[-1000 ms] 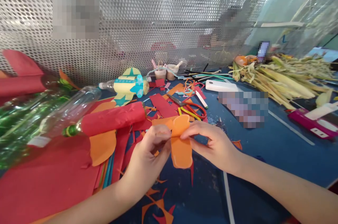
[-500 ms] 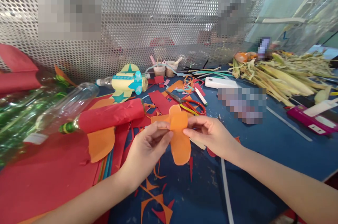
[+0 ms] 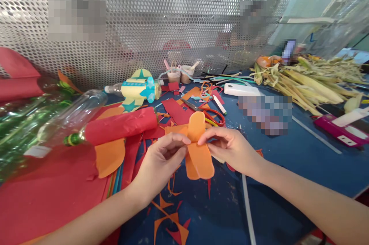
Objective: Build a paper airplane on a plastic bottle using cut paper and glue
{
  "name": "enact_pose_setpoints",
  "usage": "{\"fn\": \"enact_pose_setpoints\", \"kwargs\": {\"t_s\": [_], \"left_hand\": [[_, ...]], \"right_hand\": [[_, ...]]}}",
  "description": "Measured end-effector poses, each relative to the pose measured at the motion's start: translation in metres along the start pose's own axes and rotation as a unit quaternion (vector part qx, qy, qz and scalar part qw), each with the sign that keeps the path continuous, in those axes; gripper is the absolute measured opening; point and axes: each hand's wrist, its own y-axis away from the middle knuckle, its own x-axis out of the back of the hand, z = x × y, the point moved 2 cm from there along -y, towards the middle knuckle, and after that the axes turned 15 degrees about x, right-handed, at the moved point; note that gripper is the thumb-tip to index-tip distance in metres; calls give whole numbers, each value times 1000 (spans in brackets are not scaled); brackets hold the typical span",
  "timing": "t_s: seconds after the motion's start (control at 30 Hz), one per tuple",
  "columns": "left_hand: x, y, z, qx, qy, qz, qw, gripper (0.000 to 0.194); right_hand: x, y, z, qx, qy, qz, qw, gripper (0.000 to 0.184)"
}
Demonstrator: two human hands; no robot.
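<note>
A perforated metal panel (image 3: 138, 18) stands beyond the hands, at the far side of the blue counter (image 3: 288, 175) beneath them. Red paper sheets (image 3: 52, 199) spread to the left of the left hand, with green plastic bottles (image 3: 20, 129) lying farther left and beyond it. Dried corn husks (image 3: 314, 83) are heaped well beyond the right hand, to its right. A red-wrapped bottle (image 3: 121, 125) lies beyond the left hand and to its left; farther beyond is a yellow-wrapped bottle (image 3: 131, 90) with blue stars.

The left hand (image 3: 161, 158) and right hand (image 3: 236, 150) nearly meet, fingers drawn in narrow, both pinching the orange paper cutouts (image 3: 196, 127) between them near the middle. The rounded lower ends fan apart below the fingertips. Just beyond the hands lie red-handled scissors (image 3: 188, 104), beside a white marker (image 3: 219, 104). Orange paper scraps (image 3: 174, 217) lie on the near side, below the left hand.
</note>
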Motion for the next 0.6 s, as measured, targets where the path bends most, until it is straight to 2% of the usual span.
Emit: {"fn": "enact_pose_setpoints", "kwargs": {"t_s": [0.13,0.37,0.6], "left_hand": [[-1,-1,-1,17,15,-8,1000,7],[2,0,0,37,2,-12,999,10],[2,-1,1,-8,-7,1,1000,7]], "right_hand": [[0,1,0,-12,23,8,1000,20],[-2,1,0,-33,-15,1,999,18],[-1,2,1,-40,-22,4,999,18]]}}
